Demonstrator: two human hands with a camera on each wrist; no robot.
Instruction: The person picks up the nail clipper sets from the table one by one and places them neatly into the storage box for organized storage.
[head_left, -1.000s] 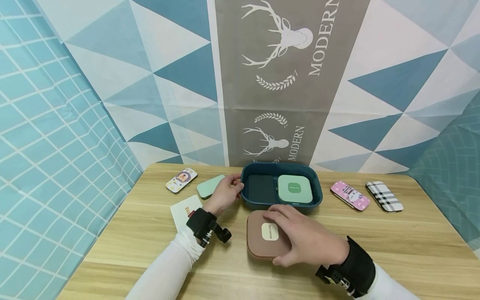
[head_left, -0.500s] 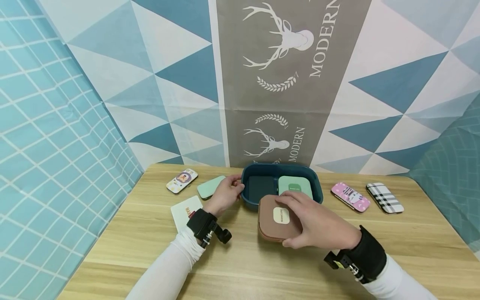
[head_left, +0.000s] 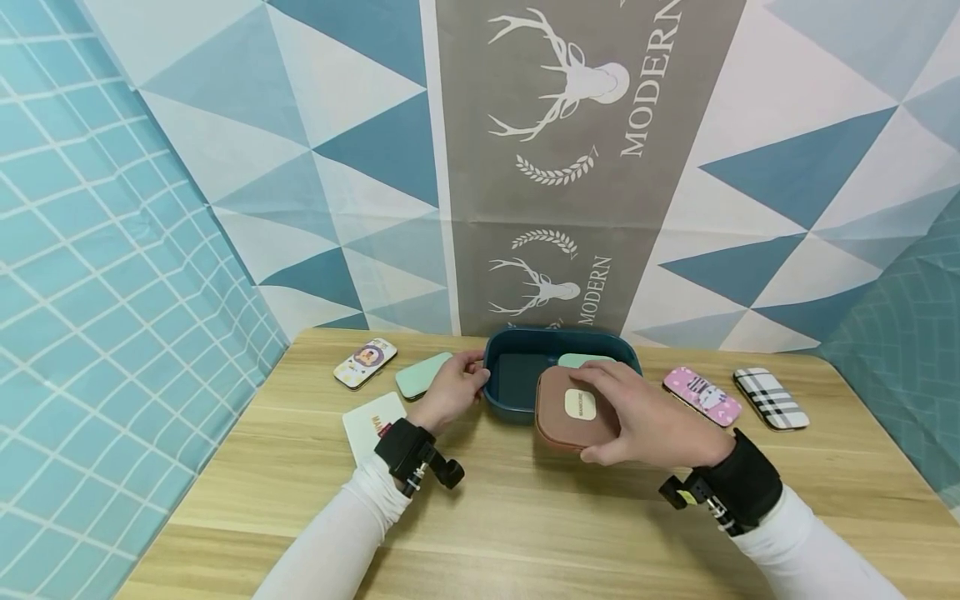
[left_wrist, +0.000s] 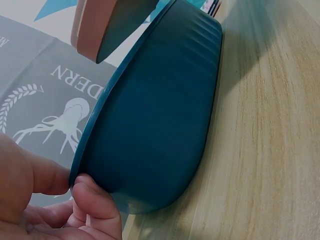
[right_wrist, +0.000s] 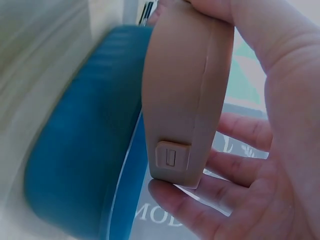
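Note:
In the head view my right hand [head_left: 648, 417] holds a brown square manicure case [head_left: 557, 408], gripping it by its right side above the front of a dark teal basket [head_left: 508, 411]. The right wrist view shows the case's side with its clasp [right_wrist: 172, 156], between my thumb and fingers. My left hand [head_left: 453, 387] pinches the basket's left rim, as the left wrist view confirms. A light green case [head_left: 581, 360] lies in the basket's right half, mostly hidden behind the brown case. The basket's bare floor shows on the left.
Left of the basket lie a mint case [head_left: 422, 375], a cartoon-print case [head_left: 365, 363] and a white card [head_left: 369, 421], partly covered by my left wrist. A pink case [head_left: 702, 396] and a plaid case [head_left: 771, 398] lie to the right. A patterned cloth wall stands behind the table.
My right hand has lifted the brown case and carried it rightward and away from me to the basket's front edge, now partly covering the green case. My left hand has stayed at the rim.

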